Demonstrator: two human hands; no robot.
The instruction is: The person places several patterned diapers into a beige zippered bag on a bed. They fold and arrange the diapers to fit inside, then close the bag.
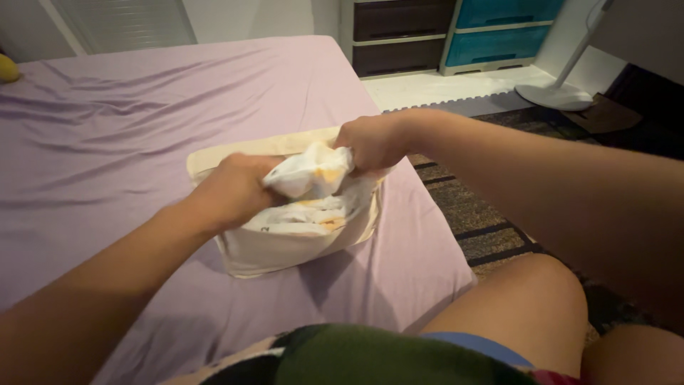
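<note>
A cream pillow [285, 249] lies near the corner of a bed covered with a lilac sheet [128, 135]. Over the pillow a white pillowcase with yellow-orange print [313, 189] is bunched up. My left hand [231, 191] grips the left side of the bunched pillowcase. My right hand [370, 141] is closed on its upper right edge, above the pillow's far corner. Both hands hold the fabric taut between them; part of the pillow is hidden under them.
My bare knees [527, 306] and a dark patterned garment [370, 356] are at the bottom. Beyond the bed stand dark and teal plastic drawers [456, 36], a white fan base [552, 96] and a dark patterned rug [484, 214]. A yellow object [7, 68] lies at the bed's far left.
</note>
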